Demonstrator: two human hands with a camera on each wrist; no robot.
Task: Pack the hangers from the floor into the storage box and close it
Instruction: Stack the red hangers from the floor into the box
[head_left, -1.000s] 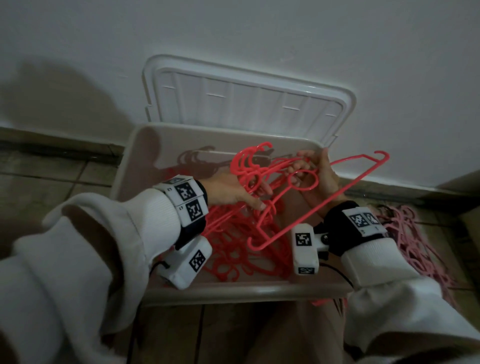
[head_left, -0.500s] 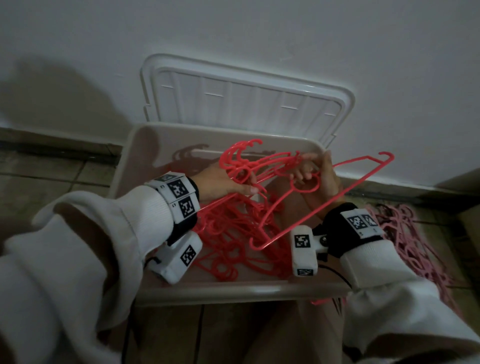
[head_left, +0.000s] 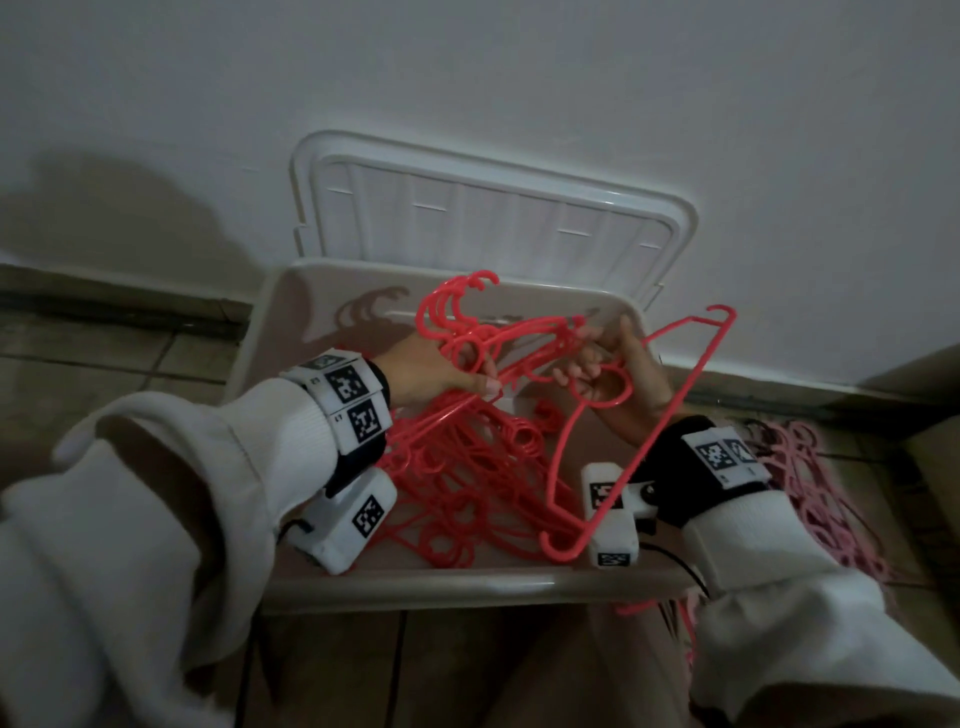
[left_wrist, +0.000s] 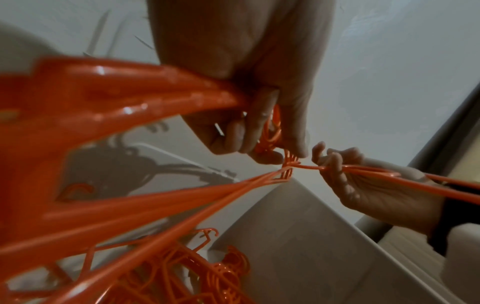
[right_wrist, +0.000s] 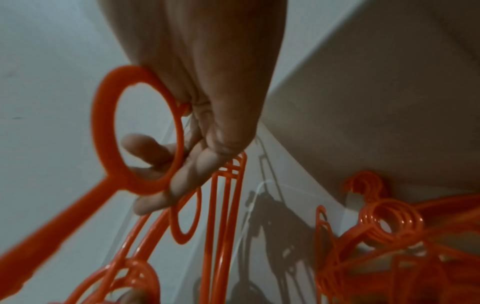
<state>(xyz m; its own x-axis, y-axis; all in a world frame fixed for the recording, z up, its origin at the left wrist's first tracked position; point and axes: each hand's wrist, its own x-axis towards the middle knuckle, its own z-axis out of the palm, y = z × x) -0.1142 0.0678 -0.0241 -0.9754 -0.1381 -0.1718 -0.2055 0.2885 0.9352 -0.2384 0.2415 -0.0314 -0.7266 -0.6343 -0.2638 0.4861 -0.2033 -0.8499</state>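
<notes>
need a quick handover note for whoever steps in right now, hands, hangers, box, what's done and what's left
Left hand: grips a bunch of red hangers near their hooks, over the storage box.
Right hand: holds a single red hanger at its ring, partly over the box's right edge.
Done: a pile of red hangers lies in the box.
Left: lower both loads in, pack the pink hangers on the floor to the right and the red bit showing at the box's front, then fit the lid, which leans on the wall behind.
</notes>
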